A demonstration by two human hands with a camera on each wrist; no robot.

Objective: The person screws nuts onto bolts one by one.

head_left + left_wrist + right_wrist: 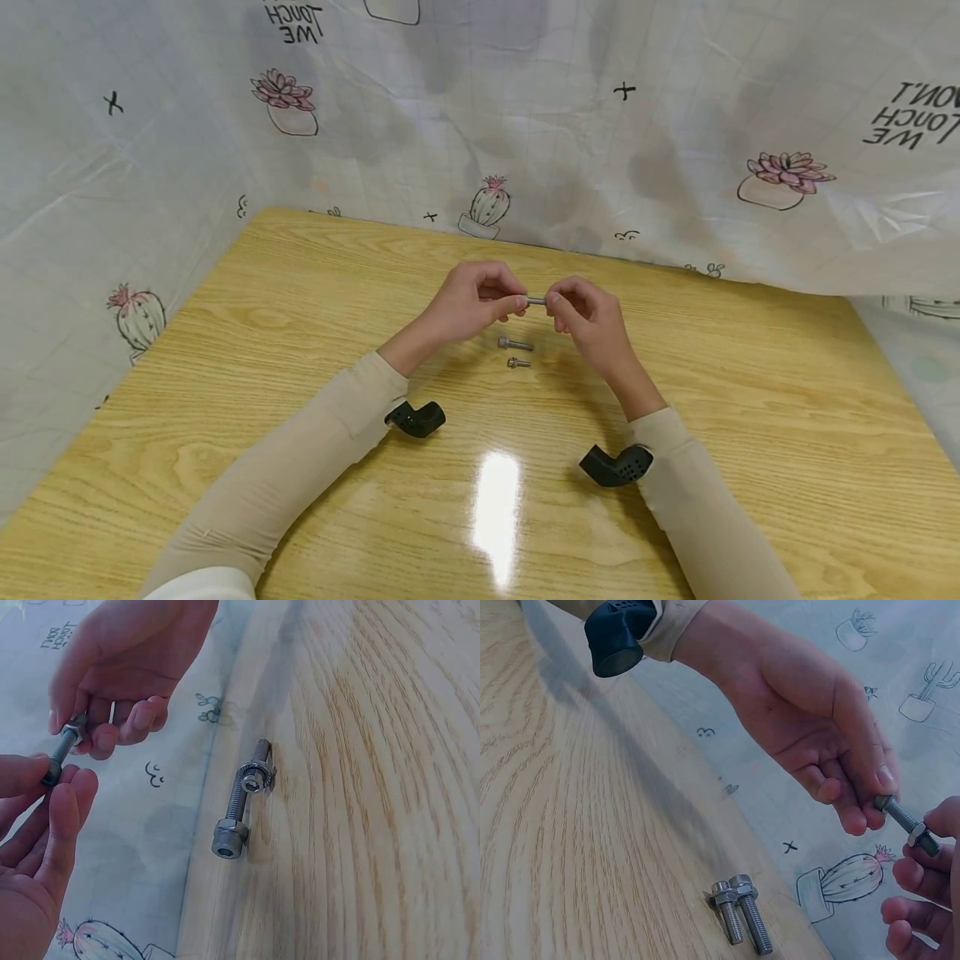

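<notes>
Both hands hold one metal bolt (pixel 536 301) above the far part of the table. My left hand (pixel 476 302) pinches the bolt's head end between thumb and fingers. With thumb and fingertips, my right hand (pixel 592 318) grips the nut (pixel 918 834) near the threaded end, where a bit of thread sticks out past it. Closer to me on the table lie two more bolts: a longer socket-head bolt (pixel 234 810) with a nut up by its head, and a shorter bolt (pixel 253 774) with a nut or washer near its head.
The wood-grain table (pixel 337 500) carries a bright reflection in front. A printed plastic sheet (pixel 525 125) hangs behind its far edge and along the sides. Black curved camera mounts (pixel 420 419) jut from both sleeves.
</notes>
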